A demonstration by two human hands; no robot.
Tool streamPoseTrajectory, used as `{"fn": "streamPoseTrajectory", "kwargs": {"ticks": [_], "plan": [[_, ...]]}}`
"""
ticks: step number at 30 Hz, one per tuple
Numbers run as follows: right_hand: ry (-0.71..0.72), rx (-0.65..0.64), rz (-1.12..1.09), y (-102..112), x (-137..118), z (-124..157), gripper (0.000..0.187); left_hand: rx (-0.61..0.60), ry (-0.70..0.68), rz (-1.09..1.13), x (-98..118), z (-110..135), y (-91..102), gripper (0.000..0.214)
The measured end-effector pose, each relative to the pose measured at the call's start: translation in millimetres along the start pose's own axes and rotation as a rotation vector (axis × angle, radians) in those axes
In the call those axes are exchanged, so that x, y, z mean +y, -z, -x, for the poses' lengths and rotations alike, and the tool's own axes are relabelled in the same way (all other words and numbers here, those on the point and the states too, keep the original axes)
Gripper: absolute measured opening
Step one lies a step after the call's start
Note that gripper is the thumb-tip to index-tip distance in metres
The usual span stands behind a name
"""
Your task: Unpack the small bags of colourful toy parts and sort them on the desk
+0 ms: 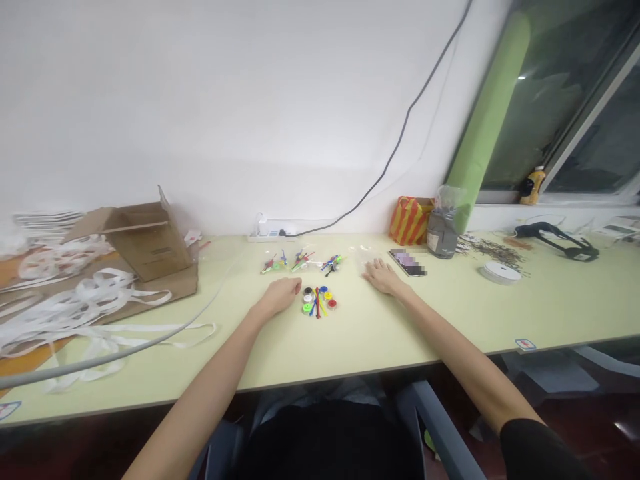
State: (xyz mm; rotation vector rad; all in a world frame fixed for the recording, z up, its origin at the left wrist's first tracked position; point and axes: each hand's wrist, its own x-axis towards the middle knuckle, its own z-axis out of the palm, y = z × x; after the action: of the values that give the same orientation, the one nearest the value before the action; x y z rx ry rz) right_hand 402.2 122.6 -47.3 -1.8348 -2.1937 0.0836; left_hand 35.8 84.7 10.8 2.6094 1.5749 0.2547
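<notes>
The left hand (283, 295) is curled, its contents hidden from me; coloured discs (329, 296) and sticks (318, 303) lie at its three o'clock. The right hand (382, 276) lies spread, smartphone (407, 261) at two o'clock.

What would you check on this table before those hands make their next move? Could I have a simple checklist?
1. Round pieces all in sight: ok; black, white and green on the left, blue, yellow and red on the right.
2. Thin sticks gathered: ok; they lie between the two rows.
3. Three colourful bundles separate from the round pieces: ok; they lie farther back.
4. Left hand free: cannot tell; it is curled, with its inside hidden.
5. Right hand lying flat: ok; its fingers are spread on the table.
6. Phone well away from the right hand: not ok; it lies close by.
</notes>
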Motion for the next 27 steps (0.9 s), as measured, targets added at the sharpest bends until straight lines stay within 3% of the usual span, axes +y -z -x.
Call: {"fn": "streamPoseTrajectory", "kwargs": {"ticks": [3,6,13,17,22,27], "plan": [[0.089,0.049,-0.033,-0.6,-9.2,-0.5,0.065,-0.007,0.011,0.002,1.0,0.6,0.8,0.018],[0.160,-0.019,-0.077,-5.0,-17.0,-2.4,0.065,-0.008,0.014,0.005,1.6,0.9,1.4,0.020],[0.156,-0.090,-0.058,-8.5,-8.8,-9.9,0.061,-0.012,0.012,0.007,0.0,-0.9,-0.3,0.020],[0.127,0.003,-0.022,-5.0,-10.9,-12.0,0.056,-0.009,0.019,0.000,-0.4,-1.4,-0.9,0.021],[0.171,0.243,-0.040,3.1,-48.2,-25.2,0.045,0.006,0.004,0.010,-0.4,-1.3,-0.7,0.018],[0.285,0.206,-0.022,3.8,-108.8,-55.2,0.031,0.012,0.000,0.006,-1.2,-1.0,-1.4,0.019]]}}
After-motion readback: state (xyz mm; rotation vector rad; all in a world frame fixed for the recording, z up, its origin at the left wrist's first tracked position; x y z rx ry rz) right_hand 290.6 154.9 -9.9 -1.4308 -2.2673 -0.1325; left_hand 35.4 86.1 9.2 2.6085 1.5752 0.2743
